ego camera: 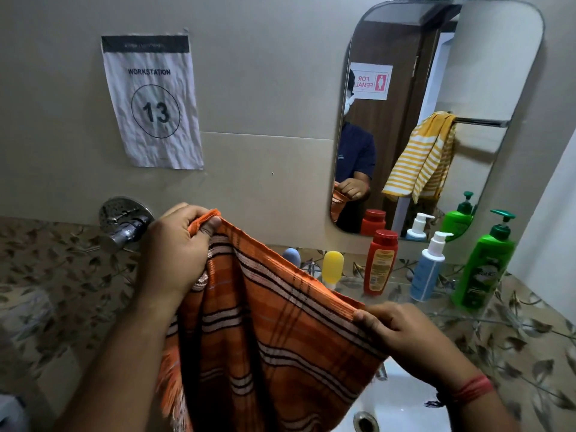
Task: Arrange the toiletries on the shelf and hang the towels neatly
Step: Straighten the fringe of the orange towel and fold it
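Observation:
An orange towel (pixel 274 332) with dark and white stripes hangs in front of me over the sink. My left hand (pixel 177 244) pinches its upper left corner, raised near the wall tap. My right hand (pixel 402 332) pinches the top edge further right and lower. On the glass shelf (pixel 402 286) under the mirror stand a yellow tube (pixel 333 265), a red bottle (pixel 381 263), a blue-and-white pump bottle (pixel 428 269) and a green pump bottle (pixel 486 266). A grey-blue tube (pixel 292 255) shows just past the towel's edge.
A mirror (pixel 486 73) reflects a yellow striped towel draped crookedly over a rail behind me. A chrome wall tap (pixel 124 229) sticks out at left. The white sink (pixel 402 403) lies below the towel. A workstation 13 sign (pixel 154 101) is taped to the wall.

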The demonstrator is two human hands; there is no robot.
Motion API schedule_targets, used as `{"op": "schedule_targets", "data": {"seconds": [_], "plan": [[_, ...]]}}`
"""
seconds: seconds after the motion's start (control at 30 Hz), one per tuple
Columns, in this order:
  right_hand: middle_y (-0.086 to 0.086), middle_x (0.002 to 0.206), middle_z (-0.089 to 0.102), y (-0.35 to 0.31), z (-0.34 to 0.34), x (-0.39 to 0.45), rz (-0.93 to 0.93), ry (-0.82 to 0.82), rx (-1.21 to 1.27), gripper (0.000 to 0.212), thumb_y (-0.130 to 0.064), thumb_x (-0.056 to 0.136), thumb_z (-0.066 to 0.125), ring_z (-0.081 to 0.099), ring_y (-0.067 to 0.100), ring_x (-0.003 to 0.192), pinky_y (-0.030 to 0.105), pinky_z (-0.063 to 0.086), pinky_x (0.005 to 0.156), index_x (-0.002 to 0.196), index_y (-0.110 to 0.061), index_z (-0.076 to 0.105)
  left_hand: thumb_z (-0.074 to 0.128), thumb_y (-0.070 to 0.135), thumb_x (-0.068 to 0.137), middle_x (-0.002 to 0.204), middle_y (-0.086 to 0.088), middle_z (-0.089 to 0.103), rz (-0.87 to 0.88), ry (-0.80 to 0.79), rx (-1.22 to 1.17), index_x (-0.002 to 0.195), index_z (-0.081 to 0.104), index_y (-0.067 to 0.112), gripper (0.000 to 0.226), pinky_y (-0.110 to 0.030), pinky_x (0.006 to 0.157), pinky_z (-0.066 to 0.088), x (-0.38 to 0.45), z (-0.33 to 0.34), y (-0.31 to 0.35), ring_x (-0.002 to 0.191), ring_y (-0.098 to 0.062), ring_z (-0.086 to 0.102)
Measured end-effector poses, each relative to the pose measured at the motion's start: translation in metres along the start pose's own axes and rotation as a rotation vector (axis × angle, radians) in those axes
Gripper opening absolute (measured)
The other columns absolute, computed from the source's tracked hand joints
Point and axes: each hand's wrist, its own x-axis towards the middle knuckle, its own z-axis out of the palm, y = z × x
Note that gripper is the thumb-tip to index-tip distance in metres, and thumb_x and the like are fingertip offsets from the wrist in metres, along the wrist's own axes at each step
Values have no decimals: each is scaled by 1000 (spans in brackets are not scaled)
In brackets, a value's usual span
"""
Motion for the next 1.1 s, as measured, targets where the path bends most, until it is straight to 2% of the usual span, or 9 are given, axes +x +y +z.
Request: {"op": "schedule_targets", "data": {"seconds": [0.13,0.27,0.37,0.53,0.7,0.83,0.93,1.03,1.1], "plan": [[-21,85,55,5,-5,6,10,59,-327,32,-56,97,34,46,5,88,33,42,82,93,-47,64,70,16,91,83,-3,66,-47,51,10,87,71,10,7,-33,74,46,-2,3,-5,80,-22,62],[-18,93,43,19,-2,10,31,243,-328,31,-59,91,46,38,8,92,26,39,76,87,-39,70,69,18,91,79,-1,64,-62,74,48,85,70,13,8,-38,71,48,-2,2,-9,77,-23,60],[-16,97,47,23,-8,7,20,308,-321,35,-57,88,54,43,6,92,21,37,75,79,-29,73,69,20,91,77,-1,63,-107,93,29,85,69,17,7,-41,69,49,-1,1,-16,74,-25,59],[-13,69,58,19,-16,6,-39,333,-198,29,-45,91,61,56,1,67,17,38,56,64,-35,56,69,18,92,78,-5,64,-143,102,26,86,69,14,7,-41,70,48,-4,4,-23,75,-29,60],[2,68,67,23,-15,0,3,372,189,24,-32,91,65,65,19,68,45,57,63,71,-20,61,67,24,93,77,-7,65,-185,106,9,87,68,18,9,-44,69,53,-4,5,-31,73,-33,63],[10,77,66,7,-15,-4,-83,364,657,12,-12,90,66,65,24,72,34,56,62,83,-19,60,61,43,89,69,-5,64,-235,72,-45,91,63,24,19,-50,60,57,-5,5,-35,60,-35,63],[13,81,67,-5,-21,-12,-209,258,891,29,10,91,57,66,23,75,30,56,66,90,-17,67,64,40,89,75,-6,65,-242,49,-64,89,66,24,17,-51,64,57,-3,8,-31,65,-34,64],[12,76,65,-18,-18,-20,-421,58,1177,9,1,79,69,63,21,72,27,52,64,83,-6,71,72,33,89,89,-4,63,-215,1,-57,88,67,22,12,-44,72,56,-4,13,-22,79,-26,65],[16,89,65,-28,-10,-22,-578,-135,1387,18,-1,82,73,63,24,81,30,51,71,98,3,67,72,51,83,91,1,65,-259,-70,-156,91,65,26,27,-32,76,54,-8,15,-10,81,-13,66]]}}
